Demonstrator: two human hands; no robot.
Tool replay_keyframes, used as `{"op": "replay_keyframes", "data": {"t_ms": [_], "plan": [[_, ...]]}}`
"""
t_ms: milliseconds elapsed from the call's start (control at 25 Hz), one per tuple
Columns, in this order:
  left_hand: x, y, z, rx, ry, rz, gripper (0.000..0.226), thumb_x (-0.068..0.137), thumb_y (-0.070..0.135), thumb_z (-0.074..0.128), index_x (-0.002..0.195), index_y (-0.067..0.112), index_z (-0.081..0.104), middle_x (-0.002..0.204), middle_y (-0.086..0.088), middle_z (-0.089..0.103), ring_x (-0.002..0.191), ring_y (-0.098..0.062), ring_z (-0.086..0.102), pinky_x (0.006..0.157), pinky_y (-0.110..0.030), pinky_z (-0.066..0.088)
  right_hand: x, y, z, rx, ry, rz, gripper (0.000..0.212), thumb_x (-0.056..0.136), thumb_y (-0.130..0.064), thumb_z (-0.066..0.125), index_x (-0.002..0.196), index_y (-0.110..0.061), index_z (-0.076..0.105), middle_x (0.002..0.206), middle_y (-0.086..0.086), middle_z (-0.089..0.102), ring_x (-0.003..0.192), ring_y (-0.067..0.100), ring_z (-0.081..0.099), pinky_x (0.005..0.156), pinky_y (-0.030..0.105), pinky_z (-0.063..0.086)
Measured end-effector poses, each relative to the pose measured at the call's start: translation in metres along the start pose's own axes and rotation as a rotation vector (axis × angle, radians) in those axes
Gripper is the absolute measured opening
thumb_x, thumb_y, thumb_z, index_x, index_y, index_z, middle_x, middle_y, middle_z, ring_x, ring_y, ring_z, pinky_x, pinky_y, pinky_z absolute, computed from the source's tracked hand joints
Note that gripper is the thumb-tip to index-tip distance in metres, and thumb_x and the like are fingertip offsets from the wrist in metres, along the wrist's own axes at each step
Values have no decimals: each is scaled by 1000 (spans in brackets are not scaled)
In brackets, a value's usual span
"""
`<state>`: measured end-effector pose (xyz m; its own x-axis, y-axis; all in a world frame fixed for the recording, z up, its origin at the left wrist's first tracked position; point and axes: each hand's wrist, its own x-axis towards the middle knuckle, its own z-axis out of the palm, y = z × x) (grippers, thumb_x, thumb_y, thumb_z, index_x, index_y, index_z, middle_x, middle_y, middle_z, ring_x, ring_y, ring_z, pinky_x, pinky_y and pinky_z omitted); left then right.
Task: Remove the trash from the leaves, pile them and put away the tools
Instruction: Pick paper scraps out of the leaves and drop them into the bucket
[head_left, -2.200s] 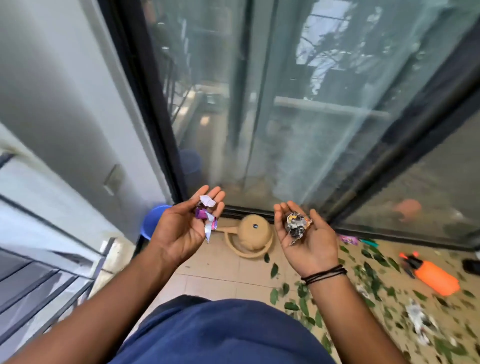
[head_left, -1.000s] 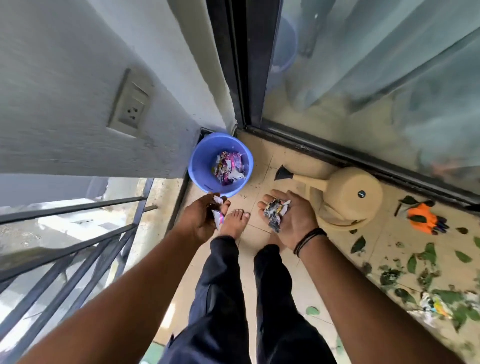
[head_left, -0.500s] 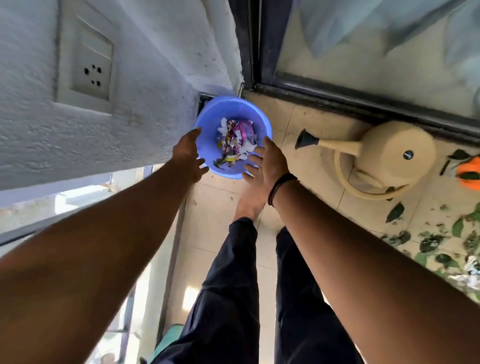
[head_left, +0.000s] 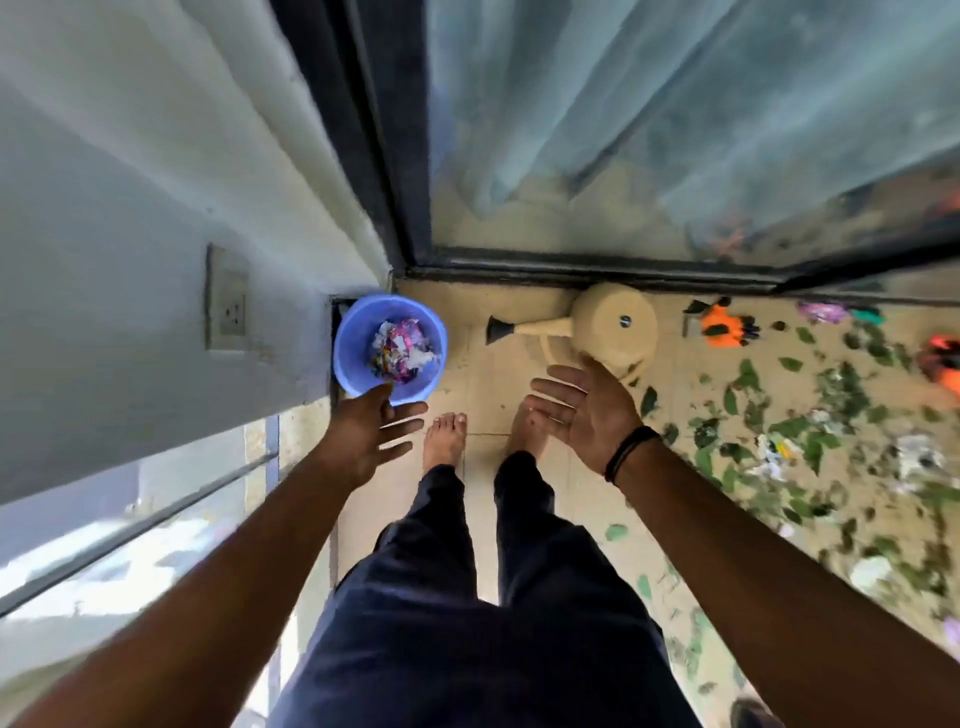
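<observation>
A blue bucket (head_left: 349, 332) stands in the floor corner against the wall, with crumpled wrappers and paper trash (head_left: 400, 351) inside it. My left hand (head_left: 371, 428) hovers just below the bucket's near rim, fingers spread and holding nothing. My right hand (head_left: 584, 402) is raised palm-up over the floor, fingers straight and empty. Green leaves (head_left: 748, 415) mixed with scraps of trash (head_left: 914, 460) lie scattered over the tiles to the right.
A beige watering can (head_left: 615, 322) lies by the glass door track. Orange tools (head_left: 722, 322) lie further right, and another orange tool (head_left: 945, 358) sits at the edge. A wall with a socket (head_left: 227, 301) is on the left, with a railing (head_left: 130, 525) below it. My bare feet (head_left: 444, 439) stand on the tiles.
Both hands carried trash to the blue bucket and dropped it in. They have now pulled back from the bucket, empty and with fingers spread.
</observation>
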<state>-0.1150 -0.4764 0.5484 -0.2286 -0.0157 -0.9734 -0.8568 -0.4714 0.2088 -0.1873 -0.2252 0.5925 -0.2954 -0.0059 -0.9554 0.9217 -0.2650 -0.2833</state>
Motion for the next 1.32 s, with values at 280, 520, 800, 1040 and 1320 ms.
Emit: {"op": "replay_keyframes", "data": {"t_ms": [280, 520, 800, 1040, 1320], "plan": [[-138, 37, 109, 237, -224, 248, 16, 100, 29, 55, 107, 18, 64, 109, -9, 74, 88, -21, 71, 76, -33, 52, -167, -32, -124, 210, 46, -309, 37, 100, -37, 52, 120, -8, 63, 108, 13, 73, 92, 30, 70, 83, 40, 55], [-196, 22, 189, 460, -325, 265, 26, 104, 33, 45, 115, 19, 63, 114, -10, 71, 100, -27, 65, 86, -37, 47, -230, -3, -259, 662, 283, -456, 30, 101, -28, 51, 110, -4, 65, 99, 14, 69, 81, 30, 66, 76, 38, 53], [-238, -56, 360, 724, -542, 294, 22, 101, 32, 51, 106, 20, 68, 119, -12, 72, 99, -26, 68, 86, -40, 50, -264, 92, -383, 1119, 429, -559, 26, 102, -26, 49, 102, -5, 64, 90, 11, 65, 76, 29, 64, 74, 40, 53], [-271, -121, 448, 865, -714, 344, 24, 101, 31, 51, 113, 19, 68, 115, -9, 75, 109, -26, 68, 94, -42, 50, -273, 170, -435, 1376, 487, -497, 29, 104, -30, 46, 101, -7, 63, 92, 10, 64, 83, 27, 62, 73, 35, 50], [-256, -196, 480, 935, -648, 240, 23, 103, 31, 50, 106, 18, 68, 112, -8, 74, 105, -23, 68, 87, -39, 52, -283, 239, -474, 1546, 566, -448, 28, 103, -31, 47, 98, -8, 63, 95, 11, 66, 84, 28, 61, 78, 37, 51]]}}
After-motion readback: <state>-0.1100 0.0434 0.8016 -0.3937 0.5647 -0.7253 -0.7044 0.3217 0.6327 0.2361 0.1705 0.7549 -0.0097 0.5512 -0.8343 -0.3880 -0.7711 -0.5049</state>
